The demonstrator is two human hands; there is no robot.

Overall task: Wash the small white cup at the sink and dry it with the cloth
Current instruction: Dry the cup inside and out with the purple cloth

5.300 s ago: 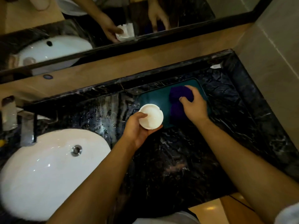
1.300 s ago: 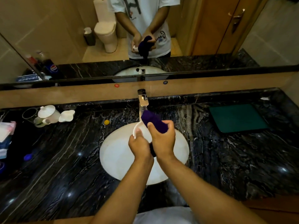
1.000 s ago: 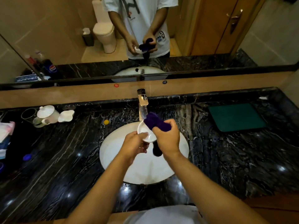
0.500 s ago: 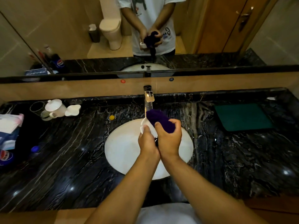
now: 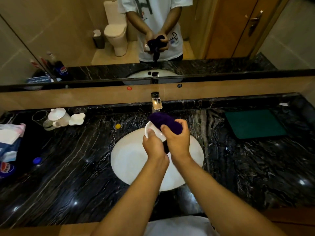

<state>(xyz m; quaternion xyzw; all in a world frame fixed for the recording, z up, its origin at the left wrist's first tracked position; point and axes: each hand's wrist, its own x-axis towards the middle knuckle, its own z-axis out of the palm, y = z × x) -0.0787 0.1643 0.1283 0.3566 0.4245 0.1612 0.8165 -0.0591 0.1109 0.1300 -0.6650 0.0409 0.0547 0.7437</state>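
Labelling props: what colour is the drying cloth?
Dark purple cloth, seen best in the head view, gripped by the right hand.

One small white cup (image 5: 152, 129), one purple cloth (image 5: 166, 122), two hands, one sink (image 5: 133, 160), perhaps one teapot (image 5: 58, 116).

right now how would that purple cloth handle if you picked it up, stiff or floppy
Probably floppy: the purple cloth bunches in the right hand, a loose end hanging below. Likely light and grippy, since its surface looks fuzzy. It moulds against the small white cup, so it should not roll.
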